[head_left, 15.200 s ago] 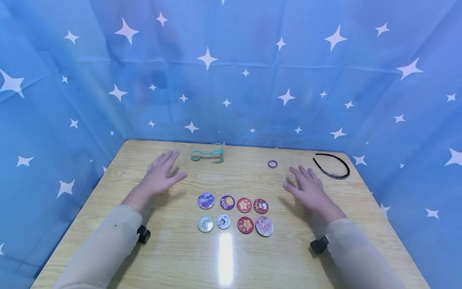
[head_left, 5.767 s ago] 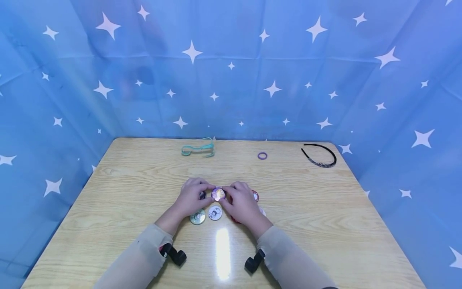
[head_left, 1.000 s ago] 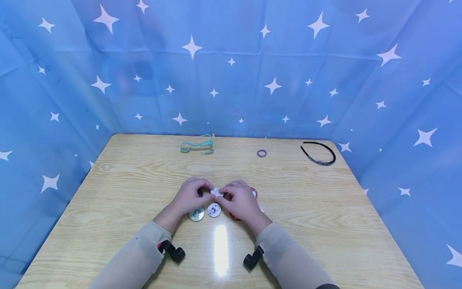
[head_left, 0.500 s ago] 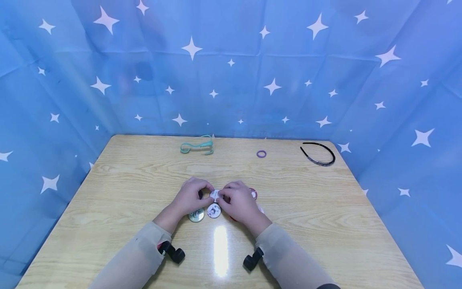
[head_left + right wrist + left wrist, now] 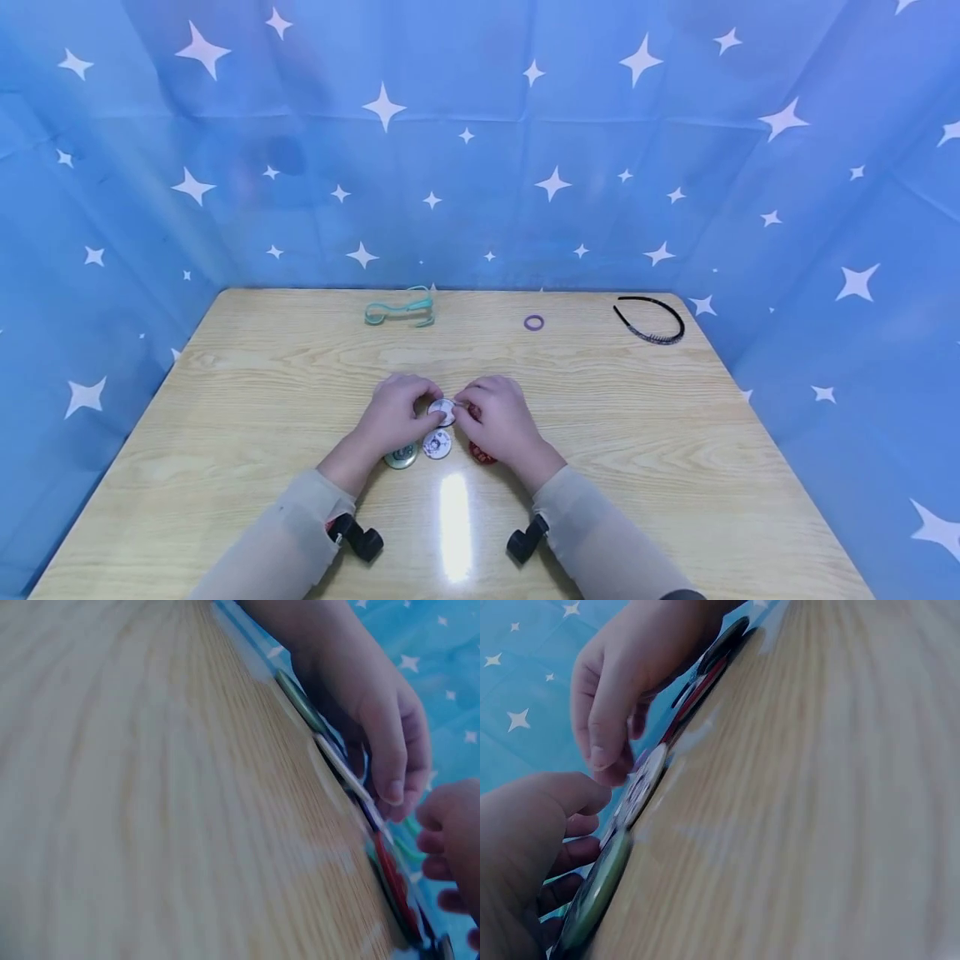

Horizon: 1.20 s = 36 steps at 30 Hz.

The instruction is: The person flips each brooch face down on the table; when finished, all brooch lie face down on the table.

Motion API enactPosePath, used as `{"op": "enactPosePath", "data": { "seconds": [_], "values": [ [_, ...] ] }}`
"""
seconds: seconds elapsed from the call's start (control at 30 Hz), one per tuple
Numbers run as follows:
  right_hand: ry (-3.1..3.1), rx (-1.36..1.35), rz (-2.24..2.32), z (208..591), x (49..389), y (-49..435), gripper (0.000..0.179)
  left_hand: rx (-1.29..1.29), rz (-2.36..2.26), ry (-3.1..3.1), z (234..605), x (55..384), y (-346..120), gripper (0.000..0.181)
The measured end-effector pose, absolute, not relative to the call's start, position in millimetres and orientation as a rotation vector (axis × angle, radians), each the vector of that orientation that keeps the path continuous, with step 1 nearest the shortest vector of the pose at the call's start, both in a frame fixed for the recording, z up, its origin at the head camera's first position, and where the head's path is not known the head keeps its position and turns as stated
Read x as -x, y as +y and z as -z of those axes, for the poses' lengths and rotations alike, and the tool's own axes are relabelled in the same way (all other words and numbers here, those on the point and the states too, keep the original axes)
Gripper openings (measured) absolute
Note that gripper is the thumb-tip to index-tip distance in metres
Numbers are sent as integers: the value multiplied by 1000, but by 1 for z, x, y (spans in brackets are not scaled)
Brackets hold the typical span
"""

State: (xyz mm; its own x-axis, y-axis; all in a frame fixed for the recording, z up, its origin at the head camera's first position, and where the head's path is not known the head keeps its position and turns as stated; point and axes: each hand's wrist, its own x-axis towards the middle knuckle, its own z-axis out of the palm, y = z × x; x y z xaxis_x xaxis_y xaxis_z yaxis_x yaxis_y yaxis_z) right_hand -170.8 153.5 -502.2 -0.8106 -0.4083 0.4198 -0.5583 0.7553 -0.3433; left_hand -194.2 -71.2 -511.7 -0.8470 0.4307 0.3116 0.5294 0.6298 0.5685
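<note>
My left hand (image 5: 399,410) and right hand (image 5: 498,419) meet over a round pin badge (image 5: 442,412), showing a pale face and dark rim. The left thumb and fingers pinch its left edge; the right thumb and fingertip close on its right edge. Just below lies a small white badge (image 5: 437,443) with a drawn figure. A mint-green badge (image 5: 401,457) sits under the left wrist, also seen as a green-edged disc (image 5: 604,885) in the left wrist view. Red badges, one at the right wrist (image 5: 482,453), are partly covered by the right hand; other badges are hidden.
Along the back of the wooden table (image 5: 637,467) lie a turquoise looped band (image 5: 401,308), a purple hair tie (image 5: 533,322) and a black headband (image 5: 652,333). A blue star-patterned curtain (image 5: 480,208) stands behind the table edge.
The hands, spread apart at first, came together over the upper row of badges. The pinched badge, purple-looking earlier and tilted up a second ago, now lies flatter with a pale face.
</note>
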Motion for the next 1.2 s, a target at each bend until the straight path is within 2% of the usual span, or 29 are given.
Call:
{"op": "enactPosePath", "data": {
  "seconds": [0.43,0.7,1.2],
  "values": [
    [-2620,-575,-703,511,163,187,20,889,893,-2791,508,197,-36,42],
    [-2662,-452,-978,518,165,194,32,910,913,-2776,514,195,-32,40],
    [-2777,-464,-916,517,166,194,42,855,887,-2851,517,195,-31,42]
  ]
}}
